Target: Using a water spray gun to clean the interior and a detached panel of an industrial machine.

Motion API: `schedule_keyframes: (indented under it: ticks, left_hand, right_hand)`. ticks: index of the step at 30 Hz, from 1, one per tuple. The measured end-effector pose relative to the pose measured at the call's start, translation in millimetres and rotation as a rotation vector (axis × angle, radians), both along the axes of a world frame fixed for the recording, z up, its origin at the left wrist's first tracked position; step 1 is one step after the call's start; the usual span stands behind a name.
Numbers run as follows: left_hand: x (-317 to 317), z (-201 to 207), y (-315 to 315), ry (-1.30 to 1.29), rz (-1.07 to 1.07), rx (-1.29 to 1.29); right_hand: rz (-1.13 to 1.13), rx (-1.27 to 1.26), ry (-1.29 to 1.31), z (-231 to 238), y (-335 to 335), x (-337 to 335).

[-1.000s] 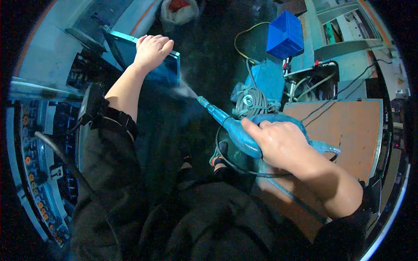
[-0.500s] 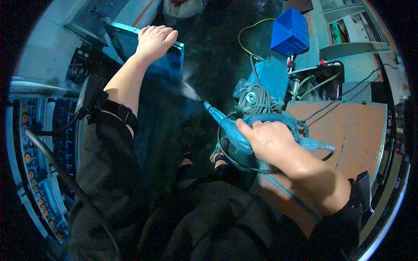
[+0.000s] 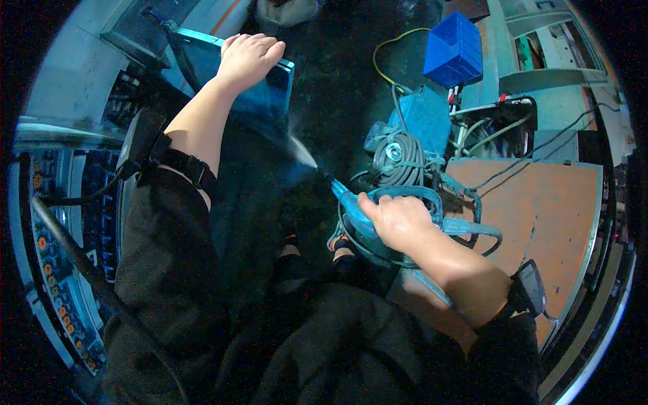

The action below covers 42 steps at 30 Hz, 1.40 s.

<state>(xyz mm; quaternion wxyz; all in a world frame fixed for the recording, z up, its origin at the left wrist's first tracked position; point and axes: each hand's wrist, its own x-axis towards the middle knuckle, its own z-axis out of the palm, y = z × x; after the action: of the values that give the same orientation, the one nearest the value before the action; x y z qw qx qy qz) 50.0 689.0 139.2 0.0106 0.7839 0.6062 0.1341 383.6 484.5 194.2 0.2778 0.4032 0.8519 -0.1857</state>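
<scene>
Dark floor [image 3: 337,88] shows beyond the fingers. Left hand [image 3: 252,62] clasps the panel [image 3: 270,101], mostly below its fingers; right hand [image 3: 407,224] grips the spray gun [image 3: 356,214], nozzle [image 3: 327,175] ahead. Spray [image 3: 302,152] force could wrench the panel loose.

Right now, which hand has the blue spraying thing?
The right hand: it's wrapped around the blue spray gun. The left hand is different, holding the top edge of the flat framed panel.
</scene>
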Motion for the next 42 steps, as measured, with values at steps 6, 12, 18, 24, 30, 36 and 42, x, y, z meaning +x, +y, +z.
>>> schedule_keyframes:
  ticks: [6,12,18,24,30,36,42]
  left_hand:
    - [-0.4,-1.8,1.5,0.006,-0.002,0.005]
    - [3.2,-2.6,5.5,0.02,0.003,0.025]
    - [1.7,-11.4,12.2,0.029,0.012,0.027]
    - [1.8,-13.6,14.3,0.036,0.008,-0.013]
    - [-1.3,-13.9,19.2,0.024,0.014,-0.027]
    - [-0.8,-6.6,34.3,0.075,0.003,-0.171]
    - [-49.1,8.9,56.0,0.034,-0.319,-0.108]
  right_hand:
    - [-0.024,-0.029,-0.029,-15.1,-2.0,-6.4]
    - [-0.029,0.019,-0.036,-41.9,-14.4,-5.4]
    - [-0.033,0.031,-0.036,-68.8,-22.8,-6.2]
    - [-0.028,0.021,-0.022,-93.2,-20.6,-0.3]
    - [0.0,0.025,0.01,-121.0,-16.4,10.6]
    - [-0.061,-0.086,-0.012,-121.2,-10.6,11.3]
    - [-0.107,-0.065,-0.056,-115.8,-15.4,8.2]
